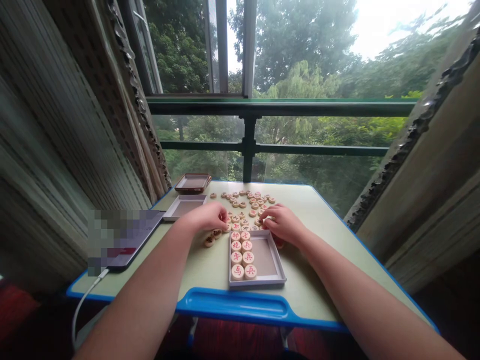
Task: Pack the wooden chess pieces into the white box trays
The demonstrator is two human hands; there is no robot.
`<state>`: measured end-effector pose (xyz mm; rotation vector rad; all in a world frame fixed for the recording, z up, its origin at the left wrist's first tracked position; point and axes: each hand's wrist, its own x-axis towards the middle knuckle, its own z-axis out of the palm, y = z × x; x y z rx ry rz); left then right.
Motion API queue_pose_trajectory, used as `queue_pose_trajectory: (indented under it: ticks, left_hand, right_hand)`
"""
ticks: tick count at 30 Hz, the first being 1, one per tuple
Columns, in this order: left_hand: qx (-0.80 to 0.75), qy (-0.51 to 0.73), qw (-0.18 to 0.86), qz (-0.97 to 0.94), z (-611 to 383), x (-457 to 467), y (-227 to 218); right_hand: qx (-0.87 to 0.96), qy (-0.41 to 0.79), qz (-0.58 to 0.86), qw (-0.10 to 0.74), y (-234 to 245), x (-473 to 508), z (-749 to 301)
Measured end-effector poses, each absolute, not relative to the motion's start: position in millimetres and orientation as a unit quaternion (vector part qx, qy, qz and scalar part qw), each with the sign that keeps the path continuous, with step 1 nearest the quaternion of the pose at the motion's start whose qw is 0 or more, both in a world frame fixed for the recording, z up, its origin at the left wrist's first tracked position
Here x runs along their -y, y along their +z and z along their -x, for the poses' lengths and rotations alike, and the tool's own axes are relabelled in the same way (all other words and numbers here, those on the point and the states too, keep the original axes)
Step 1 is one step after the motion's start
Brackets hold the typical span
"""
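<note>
Because the chess pieces (247, 200) lie crowded on the tabletop (330, 225) just beyond the box (264, 258), neighbours could be scattered by the left grip (206, 217) and right grip (283, 223), both curled over pieces; whether any is pinched cannot be told.

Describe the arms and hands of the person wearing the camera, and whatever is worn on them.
Both the left arm and the right arm are bare as far up as the picture shows: no sleeve reaches into view. The left hand and the right hand wear no gloves, and no watch, bracelet or ring shows on either.
</note>
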<state>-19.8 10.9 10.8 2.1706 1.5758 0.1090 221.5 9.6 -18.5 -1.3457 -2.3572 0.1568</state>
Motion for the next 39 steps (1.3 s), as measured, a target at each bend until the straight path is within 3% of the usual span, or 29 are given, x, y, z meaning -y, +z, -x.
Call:
queue_pose_trajectory:
  ticks: [6, 12, 17, 31, 36, 39]
  left_hand:
    - [-0.610, 0.126, 0.202, -0.756, 24.1, -13.5, 15.7]
    - [-0.662, 0.032, 0.178, -0.727, 30.9, -8.1, 22.3]
    - [-0.672, 0.045, 0.142, -0.725, 28.8, -9.9, 17.1]
    - [-0.639, 0.067, 0.237, -0.729, 24.6, -8.1, 13.3]
    - [-0.658, 0.146, 0.178, -0.717, 26.2, -14.8, 10.5]
    - [-0.661, 0.187, 0.120, -0.717, 24.1, -16.8, 10.5]
  right_hand:
    - [0.864, 0.048, 0.457, 0.208, -11.7, -3.4, -221.9]
    - [0.888, 0.045, 0.428, 0.161, 1.8, 9.0, -220.3]
    - [0.888, 0.076, 0.429, 0.145, 0.5, 11.5, -218.1]
    - [0.907, 0.090, 0.386, 0.143, -2.4, 17.0, -211.6]
    - [0.818, 0.016, 0.549, 0.170, 14.9, 7.8, -235.5]
    - [0.742, 0.004, 0.665, 0.088, 24.0, 0.7, -256.8]
